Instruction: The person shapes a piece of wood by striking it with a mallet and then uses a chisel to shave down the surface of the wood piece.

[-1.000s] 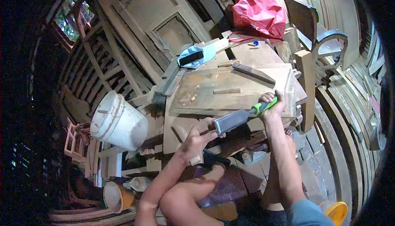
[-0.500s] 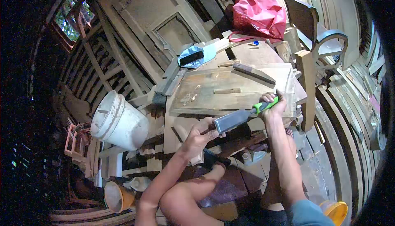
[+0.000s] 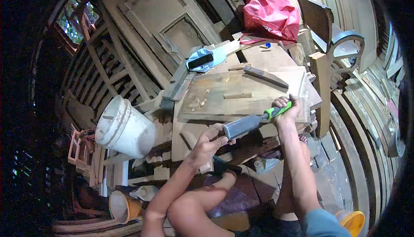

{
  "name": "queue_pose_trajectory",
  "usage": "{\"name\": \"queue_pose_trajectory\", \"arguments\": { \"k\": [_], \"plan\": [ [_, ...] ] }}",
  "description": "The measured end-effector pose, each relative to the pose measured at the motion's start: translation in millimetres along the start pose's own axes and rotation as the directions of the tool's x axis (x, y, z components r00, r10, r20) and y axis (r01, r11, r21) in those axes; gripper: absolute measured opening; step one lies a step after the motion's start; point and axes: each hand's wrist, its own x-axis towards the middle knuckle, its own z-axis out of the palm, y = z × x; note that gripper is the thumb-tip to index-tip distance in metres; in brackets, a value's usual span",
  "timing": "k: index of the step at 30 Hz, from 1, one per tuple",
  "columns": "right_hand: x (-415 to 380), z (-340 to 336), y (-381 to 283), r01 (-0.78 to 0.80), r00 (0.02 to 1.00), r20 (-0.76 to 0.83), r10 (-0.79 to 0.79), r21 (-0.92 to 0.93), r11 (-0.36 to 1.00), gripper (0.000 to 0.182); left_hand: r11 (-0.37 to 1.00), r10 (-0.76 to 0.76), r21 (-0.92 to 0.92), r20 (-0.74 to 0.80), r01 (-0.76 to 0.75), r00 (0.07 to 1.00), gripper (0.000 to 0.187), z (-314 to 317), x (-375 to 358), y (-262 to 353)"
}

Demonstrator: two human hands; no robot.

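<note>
A wide-bladed chisel (image 3: pixel 243 126) is held up in front of me, over the near edge of the work board. My right hand (image 3: pixel 288 109) is wrapped round its green and black handle (image 3: pixel 274 111). At the other end, the thumb and fingers of my left hand (image 3: pixel 208 144) pinch the tip of the blade; some of those fingertips are hidden behind it. Beyond the chisel lies a flat wooden panel (image 3: pixel 207 107) with a short wood strip (image 3: pixel 238 95) and a few shavings (image 3: pixel 201 102) on it. A long dark-grey bar (image 3: pixel 266 77) rests farther back on the panel.
A pink bag (image 3: pixel 271 16) and a light-blue cloth (image 3: pixel 207 60) with a dark block on it sit at the back. To the left stands a white bucket (image 3: pixel 129 127). An orange pail (image 3: pixel 124 207) is lower left, a yellow one (image 3: pixel 352 222) lower right. Stacked timber (image 3: pixel 353 138) lines the right.
Almost nothing differs. Both hands and the chisel keep nearly the same position, with the blade end a hair farther left.
</note>
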Motion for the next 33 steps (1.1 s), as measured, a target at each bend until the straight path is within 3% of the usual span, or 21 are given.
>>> {"name": "queue_pose_trajectory", "arguments": {
  "k": [14,19,31,33],
  "plan": [
    [-3,2,2,0.027,0.999,-0.019,-0.027,-0.002,1.0,0.025,0.997,-0.003,-0.08,0.023,0.005,1.0,0.02,-6,0,-6],
    [-4,4,4,0.054,0.997,-0.052,-0.055,-0.015,0.998,0.026,0.986,-0.008,-0.165,-0.042,0.001,0.999,0.022,-5,-3,-7],
    [-6,5,3,0.072,0.997,-0.02,-0.073,-0.042,0.997,0.023,1.0,-0.018,0.001,-0.053,0.018,0.998,0.029,-1,-3,3],
    [-6,4,3,0.062,0.998,-0.013,-0.062,-0.036,0.997,0.023,0.999,-0.024,-0.046,-0.065,0.021,0.998,0.029,-3,-3,0]
  ]
}}
